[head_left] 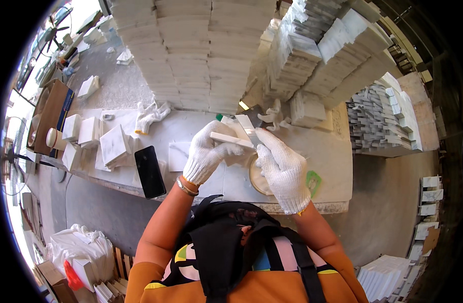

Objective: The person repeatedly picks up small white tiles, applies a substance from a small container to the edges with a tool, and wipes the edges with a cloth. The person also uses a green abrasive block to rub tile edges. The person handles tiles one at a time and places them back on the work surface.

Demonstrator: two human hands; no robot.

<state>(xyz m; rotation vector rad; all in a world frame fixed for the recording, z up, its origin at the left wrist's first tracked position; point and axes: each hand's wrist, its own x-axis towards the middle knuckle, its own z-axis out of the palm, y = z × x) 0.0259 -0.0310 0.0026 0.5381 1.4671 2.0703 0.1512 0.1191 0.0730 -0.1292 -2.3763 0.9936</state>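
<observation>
Operation in hand: small marble pieces are held up above the workbench (332, 169), in front of the worker's chest. From where I stand, the step reads as bringing pieces together or checking their edges; the exact operation cannot be confirmed.

Left hand (203, 154): gloved, clamped on a pale marble strip (231, 140), thumb along its near side. Right hand (283, 164): gloved, fingers bent, tips at the right end of the pieces. Whether it grips or merely steadies them, I cannot tell. A short marble block (244, 122) stands at an angle just beyond the strip — its far contact is hidden.

Next move, in my judgement: keep the left grip firm, align the ends with the right fingertips, and avoid knocking the corners, since thin stone may chip.

Containers:
- Round tub (250, 177): on the bench, partly under the right hand. Tan rim, pale interior; contents cannot be identified.
- Cardboard box (56, 108): at the left end of the bench, open. Pale items show inside — kind unclear.
- White cylindrical container (55, 138): beside the box, near the cut marble blocks (90, 132); contents not visible.
- White plastic sack (85, 245): at floor level, lower left; contents mostly concealed.
</observation>
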